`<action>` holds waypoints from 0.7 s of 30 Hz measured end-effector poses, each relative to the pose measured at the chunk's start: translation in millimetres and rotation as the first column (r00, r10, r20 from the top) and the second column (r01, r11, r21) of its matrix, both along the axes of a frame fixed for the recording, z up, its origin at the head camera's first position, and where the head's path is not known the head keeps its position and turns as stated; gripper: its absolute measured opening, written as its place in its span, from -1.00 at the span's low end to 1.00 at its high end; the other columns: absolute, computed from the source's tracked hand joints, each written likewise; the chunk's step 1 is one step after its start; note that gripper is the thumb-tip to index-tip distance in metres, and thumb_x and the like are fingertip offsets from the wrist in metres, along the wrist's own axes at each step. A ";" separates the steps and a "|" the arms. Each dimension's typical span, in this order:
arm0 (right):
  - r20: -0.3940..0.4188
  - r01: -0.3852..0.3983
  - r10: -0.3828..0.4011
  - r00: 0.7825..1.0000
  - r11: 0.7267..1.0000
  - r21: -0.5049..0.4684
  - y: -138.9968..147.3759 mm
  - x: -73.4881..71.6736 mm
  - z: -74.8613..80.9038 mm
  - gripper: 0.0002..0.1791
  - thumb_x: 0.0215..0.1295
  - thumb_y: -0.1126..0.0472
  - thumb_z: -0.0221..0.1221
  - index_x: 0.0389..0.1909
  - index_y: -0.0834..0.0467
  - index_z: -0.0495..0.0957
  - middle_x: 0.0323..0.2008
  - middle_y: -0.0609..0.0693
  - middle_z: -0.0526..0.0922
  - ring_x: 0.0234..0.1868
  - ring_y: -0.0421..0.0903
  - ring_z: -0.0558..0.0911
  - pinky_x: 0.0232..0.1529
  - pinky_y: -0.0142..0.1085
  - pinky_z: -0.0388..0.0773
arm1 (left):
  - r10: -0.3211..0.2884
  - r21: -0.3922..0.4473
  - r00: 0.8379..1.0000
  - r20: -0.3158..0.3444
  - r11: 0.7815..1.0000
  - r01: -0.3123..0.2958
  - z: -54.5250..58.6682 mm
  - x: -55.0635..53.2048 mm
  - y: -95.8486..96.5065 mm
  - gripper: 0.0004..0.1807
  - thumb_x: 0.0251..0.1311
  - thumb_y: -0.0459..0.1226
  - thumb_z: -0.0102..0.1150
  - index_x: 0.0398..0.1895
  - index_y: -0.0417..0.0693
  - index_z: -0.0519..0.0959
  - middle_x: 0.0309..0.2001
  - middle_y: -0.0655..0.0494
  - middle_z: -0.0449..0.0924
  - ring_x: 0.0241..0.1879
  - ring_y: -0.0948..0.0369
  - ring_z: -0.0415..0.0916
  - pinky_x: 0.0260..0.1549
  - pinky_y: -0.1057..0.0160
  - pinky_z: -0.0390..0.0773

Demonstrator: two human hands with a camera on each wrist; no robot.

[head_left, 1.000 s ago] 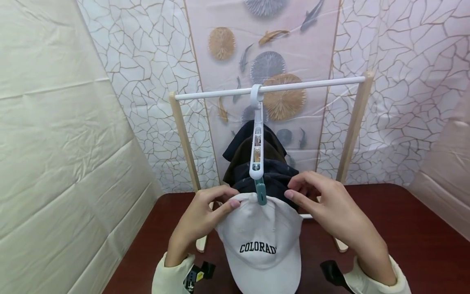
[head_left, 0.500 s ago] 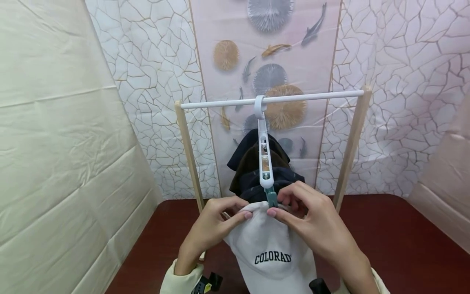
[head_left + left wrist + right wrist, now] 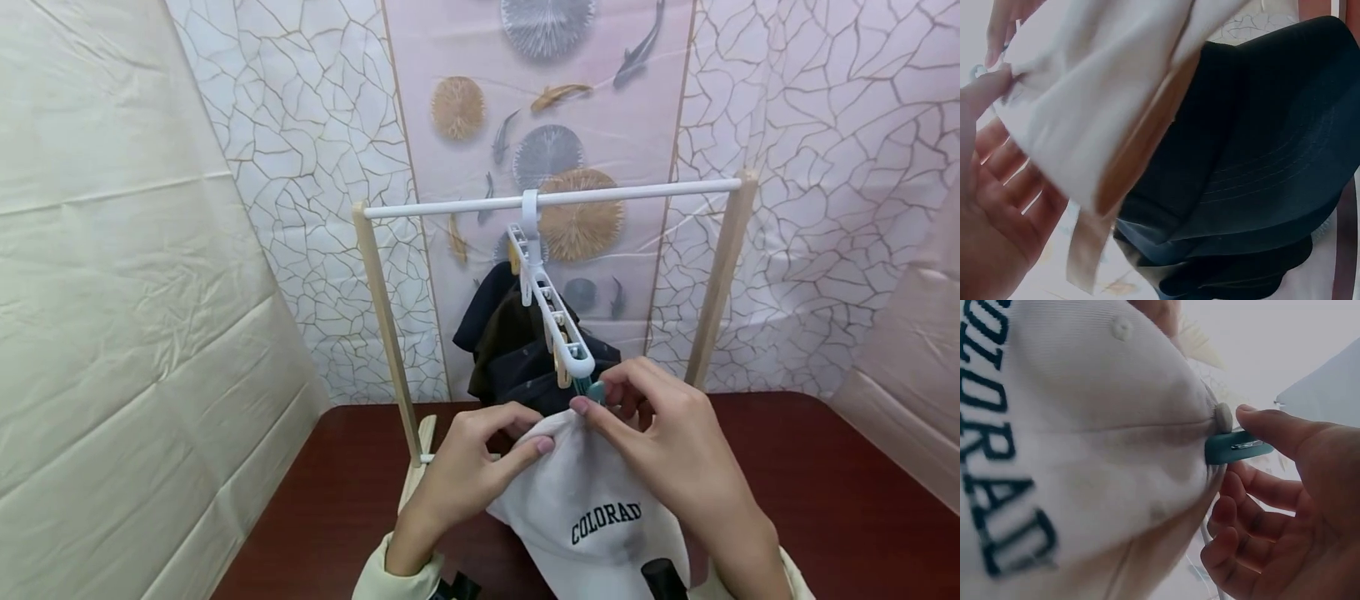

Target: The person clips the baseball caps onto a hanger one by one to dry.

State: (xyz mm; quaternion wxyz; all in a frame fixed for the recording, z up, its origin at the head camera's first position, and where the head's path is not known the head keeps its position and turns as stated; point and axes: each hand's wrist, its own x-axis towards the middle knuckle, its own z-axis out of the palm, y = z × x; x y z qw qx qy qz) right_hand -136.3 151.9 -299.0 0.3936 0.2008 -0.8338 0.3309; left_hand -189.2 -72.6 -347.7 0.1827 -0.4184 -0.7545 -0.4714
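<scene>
A white baseball cap (image 3: 581, 487) lettered COLORADO hangs brim down from a green clip (image 3: 1238, 447) that bites its crown near the top button. The clip dangles from the front end of a white clip hanger (image 3: 551, 304). My left hand (image 3: 480, 467) pinches the cap's cloth left of the clip, thumb on the outside. My right hand (image 3: 667, 442) has thumb and forefinger on either side of the clip, pinching it. Dark caps (image 3: 1260, 144) hang behind the white one, partly hidden by it in the head view.
The hanger hooks over the white bar (image 3: 645, 193) of a rack with wooden posts (image 3: 386, 333). Other clips (image 3: 562, 367) line the hanger. Beneath is a dark red table (image 3: 810, 500); a patterned cloth backdrop (image 3: 300, 125) stands behind.
My right hand has moved left onto the clip from beside the cap. The hanger has swung round, its front end going right with the cap. My left hand has followed rightward, holding the cap.
</scene>
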 end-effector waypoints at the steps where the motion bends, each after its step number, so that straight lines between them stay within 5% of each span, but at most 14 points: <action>1: 0.009 0.000 0.000 1.000 1.000 -0.003 2.5 -0.8 0.4 -0.75 0.19 0.20 0.55 -0.33 0.00 0.61 -0.44 -0.20 0.51 -0.45 -0.24 0.47 -0.44 -0.46 0.40 | 0.013 0.006 1.000 0.010 1.000 -0.013 -0.2 -1.0 0.7 -0.85 0.40 -0.18 0.39 -0.04 0.06 0.71 -0.25 0.28 0.73 -0.32 0.38 0.62 -0.36 0.25 0.69; 6: 0.068 -0.003 0.006 0.998 0.999 -0.044 14.0 -5.3 1.9 -0.79 0.23 0.17 0.53 -0.32 -0.02 0.64 -0.45 -0.20 0.53 -0.46 -0.24 0.49 -0.46 -0.43 0.41 | 0.097 0.056 0.995 0.033 0.994 -0.098 -4.3 -9.8 2.4 -0.83 0.44 -0.17 0.34 0.02 0.07 0.69 -0.28 0.28 0.72 -0.31 0.34 0.64 -0.35 0.28 0.67; 11: 0.139 0.015 -0.004 0.990 0.996 -0.083 29.2 -12.6 2.4 -0.82 0.29 0.17 0.50 -0.20 0.05 0.70 -0.39 -0.09 0.61 -0.43 -0.23 0.58 -0.44 -0.44 0.50 | 0.135 0.191 0.990 0.032 0.972 -0.138 -11.4 -21.9 4.6 -0.84 0.50 -0.26 0.25 0.04 -0.08 0.67 -0.29 0.14 0.71 -0.39 0.24 0.65 -0.38 0.25 0.69; 16: 0.162 0.055 -0.036 0.986 0.992 -0.115 48.1 -24.4 1.6 -0.83 0.36 0.13 0.44 -0.12 0.08 0.72 -0.36 -0.05 0.65 -0.38 -0.27 0.61 -0.37 -0.52 0.50 | 0.196 0.342 0.979 0.053 0.918 -0.203 -15.7 -33.5 4.9 -0.82 0.51 -0.33 0.22 0.04 -0.23 0.64 -0.26 -0.05 0.68 -0.38 0.06 0.66 -0.30 0.24 0.71; 21: 0.160 0.094 -0.071 0.985 0.985 -0.145 64.5 -38.3 -0.1 -0.81 0.45 0.08 0.36 -0.12 0.12 0.72 -0.32 -0.01 0.69 -0.33 -0.40 0.58 -0.32 -0.58 0.47 | 0.320 0.365 0.941 0.110 0.868 -0.338 -18.3 -42.5 1.5 -0.83 0.51 -0.27 0.23 0.02 -0.14 0.68 -0.19 0.03 0.68 -0.24 0.07 0.65 -0.21 0.28 0.65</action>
